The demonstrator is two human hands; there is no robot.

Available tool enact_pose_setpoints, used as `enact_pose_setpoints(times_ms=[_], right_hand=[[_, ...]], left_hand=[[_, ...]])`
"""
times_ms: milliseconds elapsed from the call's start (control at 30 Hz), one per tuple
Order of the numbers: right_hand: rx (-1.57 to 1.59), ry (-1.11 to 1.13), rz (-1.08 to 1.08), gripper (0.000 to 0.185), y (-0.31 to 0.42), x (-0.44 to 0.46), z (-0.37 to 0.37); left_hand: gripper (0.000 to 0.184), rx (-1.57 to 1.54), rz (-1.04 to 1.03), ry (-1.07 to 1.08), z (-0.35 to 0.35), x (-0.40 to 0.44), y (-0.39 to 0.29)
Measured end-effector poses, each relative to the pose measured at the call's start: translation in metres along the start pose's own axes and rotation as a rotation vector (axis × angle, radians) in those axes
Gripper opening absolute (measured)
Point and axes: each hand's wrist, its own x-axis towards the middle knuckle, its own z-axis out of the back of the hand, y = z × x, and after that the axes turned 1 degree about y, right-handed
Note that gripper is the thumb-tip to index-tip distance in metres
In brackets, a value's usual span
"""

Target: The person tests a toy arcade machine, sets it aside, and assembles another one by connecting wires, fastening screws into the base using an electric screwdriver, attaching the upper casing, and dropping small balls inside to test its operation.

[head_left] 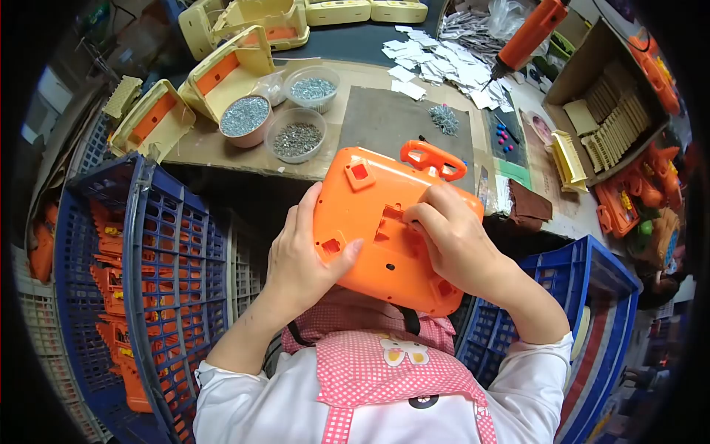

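An orange plastic housing [370, 255] is tilted over my lap at the table's front edge, with square openings and a small black hole on its face. My left hand [299, 255] grips its left side, the thumb lying on the face near a square opening. My right hand [451, 237] is closed in a pinch over the recess near the middle of the housing; whatever its fingertips hold is hidden. An orange handle-like part [435, 159] sticks out beyond the housing's far edge.
Bowls of small metal parts [297, 140] stand at the back left beside yellow housings [229, 70]. A pile of screws [444, 118] lies on the dark mat. An orange power screwdriver [531, 35] hangs at upper right. Blue crates [174, 259] flank me; a cardboard box [566, 74] stands right.
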Motion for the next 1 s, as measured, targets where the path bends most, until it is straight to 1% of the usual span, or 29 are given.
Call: enact_pose_setpoints(times_ms=[100,167,300,367,400,433,467,500,533,567,633,700,733,767,833,867,900,967,1000], right_hand=[[-0.032,0.005,0.005,0.031,0.001,0.001,-0.003],[-0.042,0.002,-0.001,0.032,0.001,0.001,-0.003],[-0.053,0.006,-0.003,0.033,0.002,0.002,-0.003],[-0.046,0.016,-0.008,0.034,0.001,0.001,-0.002],[0.032,0.017,-0.015,0.038,0.000,-0.001,-0.001],[0.107,0.015,-0.022,0.042,-0.001,-0.002,0.001],[0.094,0.001,-0.033,0.042,0.000,-0.003,0.006],[0.122,-0.027,-0.017,0.048,0.002,-0.006,0.014],[0.135,-0.060,-0.012,0.055,0.002,-0.012,0.025],[-0.017,-0.064,0.006,0.064,-0.001,-0.018,0.033],[-0.100,-0.091,-0.030,0.069,-0.002,-0.034,0.045],[-0.089,-0.114,-0.098,0.078,-0.005,-0.051,0.051],[-0.067,-0.092,-0.138,0.088,-0.006,-0.060,0.058],[-0.089,-0.111,-0.155,0.088,-0.008,-0.068,0.064],[0.020,-0.124,-0.221,0.096,-0.009,-0.080,0.077],[0.089,-0.099,-0.275,0.100,-0.009,-0.085,0.083],[0.075,-0.112,-0.279,0.100,-0.007,-0.087,0.091],[0.655,-0.097,-0.489,0.099,0.000,-0.088,0.107],[0.754,-0.129,-0.444,0.104,0.003,-0.090,0.113]], left_hand=[[0.085,-0.001,-0.005,-0.010,0.000,0.001,0.001],[0.085,-0.010,0.030,-0.004,0.000,0.001,-0.001],[0.085,-0.001,-0.010,-0.012,-0.001,0.001,0.003],[0.085,-0.041,0.035,-0.013,-0.001,0.000,0.002],[0.085,-0.041,0.023,-0.009,0.000,-0.001,0.003],[0.084,-0.055,0.055,-0.004,0.001,-0.002,0.004],[0.082,-0.071,0.082,0.004,0.003,-0.003,0.005],[0.082,-0.079,0.052,0.019,0.005,-0.005,0.010],[0.080,-0.199,0.092,0.001,0.006,-0.007,0.018],[0.077,-0.331,0.123,-0.001,0.005,-0.006,0.025],[0.072,-0.603,0.185,-0.016,0.011,-0.008,0.039],[0.069,-0.612,0.254,-0.071,0.027,-0.004,0.050],[0.067,-0.715,0.269,-0.069,0.038,-0.001,0.059],[0.066,-0.814,0.290,-0.071,0.044,0.002,0.067],[0.069,-1.172,0.389,-0.150,0.038,0.005,0.072],[0.071,-1.314,0.271,0.157,0.046,0.005,0.076],[0.071,-1.316,0.255,0.171,0.038,0.011,0.068],[0.070,-1.515,0.625,-0.007,0.010,0.028,0.040],[0.070,-1.600,0.629,0.050,-0.004,0.034,0.027]])
